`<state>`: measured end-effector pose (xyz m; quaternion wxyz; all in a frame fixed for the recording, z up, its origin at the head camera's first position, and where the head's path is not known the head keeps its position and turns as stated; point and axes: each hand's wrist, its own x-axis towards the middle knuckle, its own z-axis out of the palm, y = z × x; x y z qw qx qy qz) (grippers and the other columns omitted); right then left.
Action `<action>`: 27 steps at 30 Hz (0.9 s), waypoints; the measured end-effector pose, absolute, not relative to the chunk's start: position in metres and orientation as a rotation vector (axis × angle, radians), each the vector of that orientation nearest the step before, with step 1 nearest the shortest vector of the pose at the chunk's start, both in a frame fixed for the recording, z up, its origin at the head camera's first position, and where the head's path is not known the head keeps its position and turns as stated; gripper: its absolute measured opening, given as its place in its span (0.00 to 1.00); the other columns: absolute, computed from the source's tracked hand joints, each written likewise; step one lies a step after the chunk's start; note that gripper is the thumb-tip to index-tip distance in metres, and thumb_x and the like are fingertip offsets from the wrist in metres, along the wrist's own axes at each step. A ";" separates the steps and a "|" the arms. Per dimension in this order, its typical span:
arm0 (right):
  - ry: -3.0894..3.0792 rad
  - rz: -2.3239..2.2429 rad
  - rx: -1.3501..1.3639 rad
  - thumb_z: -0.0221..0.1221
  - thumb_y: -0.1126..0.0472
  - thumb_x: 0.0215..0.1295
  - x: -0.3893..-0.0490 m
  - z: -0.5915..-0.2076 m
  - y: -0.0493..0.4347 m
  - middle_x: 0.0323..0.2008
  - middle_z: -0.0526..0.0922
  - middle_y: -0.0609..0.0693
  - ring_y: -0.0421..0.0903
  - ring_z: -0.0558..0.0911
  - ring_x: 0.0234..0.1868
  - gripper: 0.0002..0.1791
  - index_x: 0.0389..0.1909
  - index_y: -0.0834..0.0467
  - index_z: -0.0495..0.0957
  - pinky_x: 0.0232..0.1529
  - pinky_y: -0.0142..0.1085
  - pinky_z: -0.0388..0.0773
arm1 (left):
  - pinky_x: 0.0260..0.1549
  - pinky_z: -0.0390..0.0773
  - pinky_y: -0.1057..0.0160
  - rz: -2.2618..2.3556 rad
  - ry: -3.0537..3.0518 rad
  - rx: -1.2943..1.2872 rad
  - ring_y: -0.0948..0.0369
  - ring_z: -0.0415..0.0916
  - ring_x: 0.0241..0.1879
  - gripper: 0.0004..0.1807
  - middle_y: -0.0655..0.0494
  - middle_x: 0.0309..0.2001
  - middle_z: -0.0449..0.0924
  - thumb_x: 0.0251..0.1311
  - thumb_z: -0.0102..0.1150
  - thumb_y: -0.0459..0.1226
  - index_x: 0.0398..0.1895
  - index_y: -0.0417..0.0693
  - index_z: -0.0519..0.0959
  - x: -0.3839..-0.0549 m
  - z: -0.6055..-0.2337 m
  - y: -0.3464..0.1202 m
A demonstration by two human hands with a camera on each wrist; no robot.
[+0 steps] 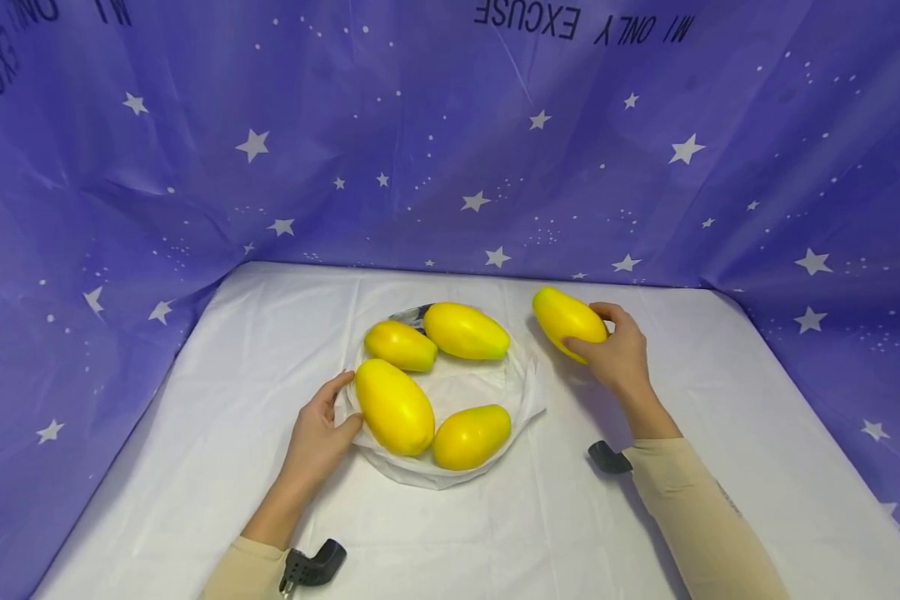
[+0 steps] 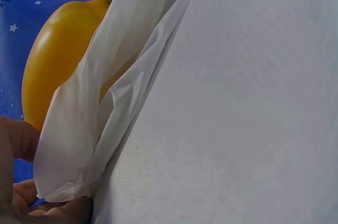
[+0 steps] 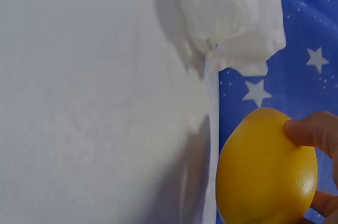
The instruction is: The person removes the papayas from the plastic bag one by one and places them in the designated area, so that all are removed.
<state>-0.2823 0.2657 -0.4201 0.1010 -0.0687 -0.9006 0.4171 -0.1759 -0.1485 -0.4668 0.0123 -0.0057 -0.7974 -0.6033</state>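
Note:
My right hand [image 1: 617, 350] holds a yellow papaya [image 1: 566, 321] above the table, right of a white plastic bag [image 1: 527, 404]. Thumb and fingers sit on either side of this papaya [image 3: 264, 168] in the right wrist view. The bag lies spread out in a round shape, its edge turned up. Within it are a large papaya [image 1: 395, 407] at the left front, a smaller one [image 1: 472, 437] at the right front, and two more papayas [image 1: 467, 331] at the back. My left hand [image 1: 318, 433] grips the bag's left edge, the folded plastic [image 2: 79, 145] between thumb and fingers.
A white cloth [image 1: 495, 533] covers the table. Purple-blue curtains [image 1: 420, 142] with white stars stand along the back and both sides. Dark camera mounts [image 1: 313, 565] stick out from both wrists. A dark printed patch [image 1: 412, 317] shows at the bag's back edge.

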 end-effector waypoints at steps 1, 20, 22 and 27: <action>-2.662 1.226 -0.220 0.74 0.54 0.48 -0.283 -0.421 0.267 0.60 0.71 0.55 0.56 0.72 0.54 0.41 0.64 0.56 0.70 0.56 0.51 0.72 | 0.70 0.51 0.54 -1.876 -2.488 -0.018 0.56 0.49 0.73 0.34 0.48 0.73 0.57 0.59 0.55 0.27 0.71 0.43 0.63 -0.176 -0.466 -0.148; -2.675 1.103 -0.292 0.73 0.55 0.45 -0.287 -0.427 0.273 0.57 0.70 0.59 0.58 0.70 0.55 0.41 0.63 0.59 0.68 0.57 0.52 0.68 | 0.69 0.51 0.54 -1.901 -2.480 -0.009 0.56 0.48 0.73 0.34 0.46 0.74 0.55 0.59 0.54 0.26 0.71 0.41 0.62 -0.175 -0.464 -0.149; -2.675 1.108 -0.289 0.73 0.54 0.45 -0.286 -0.427 0.273 0.58 0.70 0.60 0.59 0.70 0.55 0.42 0.63 0.59 0.68 0.58 0.53 0.68 | 0.69 0.52 0.53 -1.910 -2.470 -0.016 0.55 0.48 0.73 0.34 0.46 0.74 0.54 0.59 0.54 0.26 0.71 0.41 0.62 -0.175 -0.464 -0.149; -2.693 1.126 -0.305 0.74 0.53 0.46 -0.283 -0.426 0.274 0.59 0.68 0.62 0.60 0.69 0.57 0.44 0.65 0.59 0.67 0.59 0.54 0.68 | 0.69 0.52 0.53 -1.924 -2.459 -0.033 0.55 0.48 0.73 0.34 0.45 0.74 0.55 0.59 0.54 0.25 0.71 0.40 0.62 -0.175 -0.466 -0.149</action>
